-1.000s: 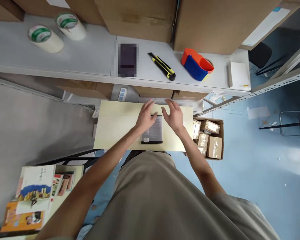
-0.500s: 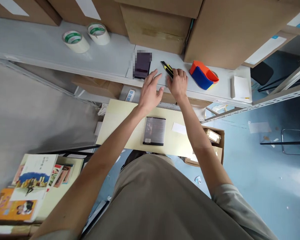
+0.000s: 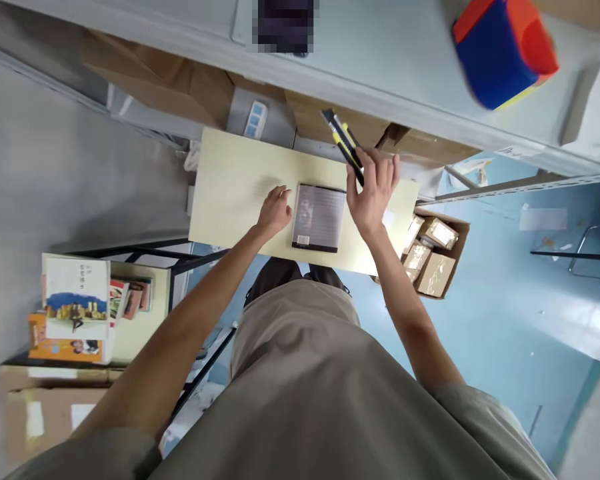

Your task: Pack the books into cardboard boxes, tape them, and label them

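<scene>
My right hand (image 3: 373, 193) is closed around a black and yellow utility knife (image 3: 347, 147), whose dark tip points up and left. It is above the right part of a pale yellow table (image 3: 230, 180). Whether a second knife lies alongside in the grip, I cannot tell. My left hand (image 3: 275, 212) has its fingers curled in, with nothing visible in them, just left of a dark book (image 3: 319, 217). The book lies flat on the table, a barcode at its lower left corner.
Above the table runs a grey shelf (image 3: 380, 80) carrying a pixelated dark object (image 3: 285, 25) and a red and blue band-like holder (image 3: 500, 50). A carton of wrapped packs (image 3: 435, 260) stands at right. Magazines (image 3: 77, 300) lie stacked on a side surface at left.
My right hand has lifted the utility knife off the shelf and brought it back over the table. My left hand has come down beside the book, its fingers curling. The view has tilted downward.
</scene>
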A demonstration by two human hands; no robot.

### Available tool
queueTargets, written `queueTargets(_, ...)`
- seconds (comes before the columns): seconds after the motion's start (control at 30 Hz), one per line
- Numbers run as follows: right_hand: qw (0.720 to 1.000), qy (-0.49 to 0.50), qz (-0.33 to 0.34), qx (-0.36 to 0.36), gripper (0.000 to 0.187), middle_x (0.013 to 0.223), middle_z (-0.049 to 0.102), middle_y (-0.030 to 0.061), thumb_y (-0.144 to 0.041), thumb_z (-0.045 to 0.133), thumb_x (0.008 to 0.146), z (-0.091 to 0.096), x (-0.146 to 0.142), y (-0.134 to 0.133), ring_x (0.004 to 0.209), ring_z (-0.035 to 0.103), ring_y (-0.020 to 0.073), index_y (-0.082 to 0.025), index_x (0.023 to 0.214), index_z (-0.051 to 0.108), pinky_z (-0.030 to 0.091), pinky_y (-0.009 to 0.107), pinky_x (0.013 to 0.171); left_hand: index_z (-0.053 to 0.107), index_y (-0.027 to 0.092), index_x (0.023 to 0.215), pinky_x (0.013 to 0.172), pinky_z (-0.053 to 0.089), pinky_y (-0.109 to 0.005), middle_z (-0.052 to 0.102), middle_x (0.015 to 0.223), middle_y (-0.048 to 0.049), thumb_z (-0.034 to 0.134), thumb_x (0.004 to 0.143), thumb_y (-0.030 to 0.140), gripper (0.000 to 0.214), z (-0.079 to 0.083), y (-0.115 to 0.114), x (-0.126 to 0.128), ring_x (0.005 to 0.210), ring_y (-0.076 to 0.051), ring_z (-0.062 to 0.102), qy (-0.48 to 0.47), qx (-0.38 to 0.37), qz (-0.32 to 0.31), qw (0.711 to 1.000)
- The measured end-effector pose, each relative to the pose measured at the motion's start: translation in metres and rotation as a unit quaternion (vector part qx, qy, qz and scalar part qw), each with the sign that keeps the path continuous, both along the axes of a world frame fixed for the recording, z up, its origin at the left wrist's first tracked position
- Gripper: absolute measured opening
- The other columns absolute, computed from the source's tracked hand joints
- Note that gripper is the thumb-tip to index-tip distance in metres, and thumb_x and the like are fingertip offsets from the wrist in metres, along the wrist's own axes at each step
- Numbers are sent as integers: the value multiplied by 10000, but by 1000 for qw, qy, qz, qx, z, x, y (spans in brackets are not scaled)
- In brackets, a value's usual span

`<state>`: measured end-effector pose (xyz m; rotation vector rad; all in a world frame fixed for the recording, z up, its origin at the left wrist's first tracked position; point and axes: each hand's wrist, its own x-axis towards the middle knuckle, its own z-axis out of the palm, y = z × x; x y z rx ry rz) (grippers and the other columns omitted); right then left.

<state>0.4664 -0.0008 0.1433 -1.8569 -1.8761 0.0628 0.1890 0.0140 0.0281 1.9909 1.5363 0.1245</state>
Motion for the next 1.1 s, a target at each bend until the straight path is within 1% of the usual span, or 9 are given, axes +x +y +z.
queueTargets(0.07,999,8,-7,-35,536,1595,639,150,-423,286,1232,-27,-11,-30,1567,577,324,-270,1629,611,276,744,1416,532,102,1679,1422,366,-671,473,1819,-255,620,947,180,741,-25,-14,-13,1743,-424,385,17,-39,-20,999)
queueTargets(0.17,996,20,-35,-82,472,1529,699,146,-372,371,1216,-62,-27,-69,1504,630,303,-269,1586,644,302,706,1424,462,115,1738,1422,328,-697,319,1905,-262,636,968,237,799,-46,-27,-18,1799,-448,262,19,-52,-66,996)
queueTargets(0.3,986,52,-90,-132,407,1430,757,162,-328,424,1200,-87,-52,-109,1438,685,294,-231,1490,691,347,676,1412,470,133,1752,1455,281,-645,328,1910,-242,622,992,245,783,-54,-26,-18,1812,-412,249,-1,-49,-128,991)
queueTargets(0.4,969,87,-117,-201,405,1457,734,198,-325,457,1182,-91,-81,-124,1426,702,302,-195,1492,682,499,574,1323,487,167,1752,1455,260,-668,353,1904,-228,669,999,306,786,-52,-16,-28,1810,-422,255,-14,-44,-158,986)
queueTargets(0.47,949,106,-136,-265,449,1531,682,218,-324,470,1170,-90,-103,-123,1427,705,311,-192,1564,641,607,490,1199,474,169,1761,1455,241,-677,311,1920,-234,692,1013,361,803,-48,-5,-38,1815,-429,239,-18,-40,-176,983)
queueTargets(0.53,928,117,-157,-317,520,1583,642,220,-323,493,1153,-89,-125,-113,1429,706,329,-206,1653,577,654,454,1106,439,163,1787,1459,220,-675,280,1930,-237,691,1031,401,833,-43,7,-47,1823,-430,212,-19,-41,-197,979)
queueTargets(0.73,906,101,-172,-374,639,1512,706,196,-366,410,1176,-98,-177,-63,1291,763,356,-240,1802,442,667,428,996,404,111,1823,1475,176,-662,318,1914,-242,674,1026,389,887,-34,42,-61,1824,-445,189,-16,-64,-276,959)
queueTargets(0.9,896,63,-190,-398,654,1531,672,218,-349,357,1198,-109,-195,-39,1140,781,305,-217,1837,409,644,384,912,398,149,1836,1474,192,-659,302,1928,-211,705,1004,375,915,-41,50,-65,1819,-439,216,-25,-63,-286,956)
queueTargets(1.1,898,85,-189,-388,729,1484,680,202,-262,451,1164,-115,-196,-27,1114,769,304,-256,1881,320,637,419,938,378,138,1844,1454,224,-685,278,1929,-243,806,958,456,1035,-49,52,-60,1799,-485,239,-25,-63,-283,957)
